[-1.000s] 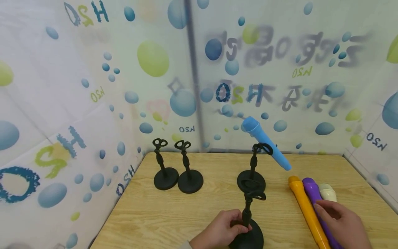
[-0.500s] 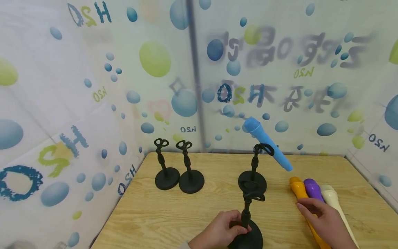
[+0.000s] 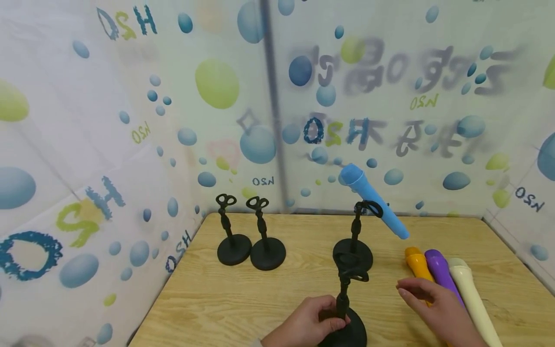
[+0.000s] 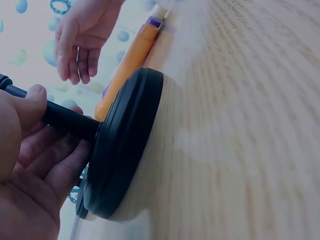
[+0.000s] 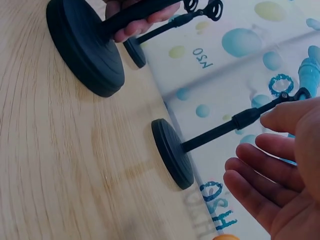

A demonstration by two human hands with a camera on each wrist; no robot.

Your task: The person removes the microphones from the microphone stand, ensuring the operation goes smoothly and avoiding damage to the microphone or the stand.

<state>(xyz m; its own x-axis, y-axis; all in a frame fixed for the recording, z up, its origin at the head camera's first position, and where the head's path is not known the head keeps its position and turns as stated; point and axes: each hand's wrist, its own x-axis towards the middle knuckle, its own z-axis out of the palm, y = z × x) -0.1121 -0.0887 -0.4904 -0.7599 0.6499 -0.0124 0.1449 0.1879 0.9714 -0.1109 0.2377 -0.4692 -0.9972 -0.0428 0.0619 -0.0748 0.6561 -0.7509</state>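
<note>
My left hand (image 3: 305,322) grips the lower pole of a black desktop microphone stand (image 3: 355,330) at the table's front, with thumb and fingers around it in the left wrist view. That stand's ring clip holds nothing. My right hand (image 3: 440,308) hovers with nothing in it, fingers relaxed and a little bent, partly covering an orange microphone (image 3: 415,260). Beside the orange one lie a purple microphone (image 3: 439,265) and a cream-white microphone (image 3: 470,291). Behind the gripped stand, another black stand (image 3: 360,250) carries a tilted blue microphone (image 3: 373,197) in its clip.
Two more black stands (image 3: 232,249) (image 3: 268,254) stand side by side at the back left, their clips without microphones. The wooden table (image 3: 208,308) meets a patterned curtain (image 3: 217,144) behind and at both sides.
My right hand has moved left, away from the purple and white microphones and past the orange one, with nothing in it. My left hand keeps its grip on the stand.
</note>
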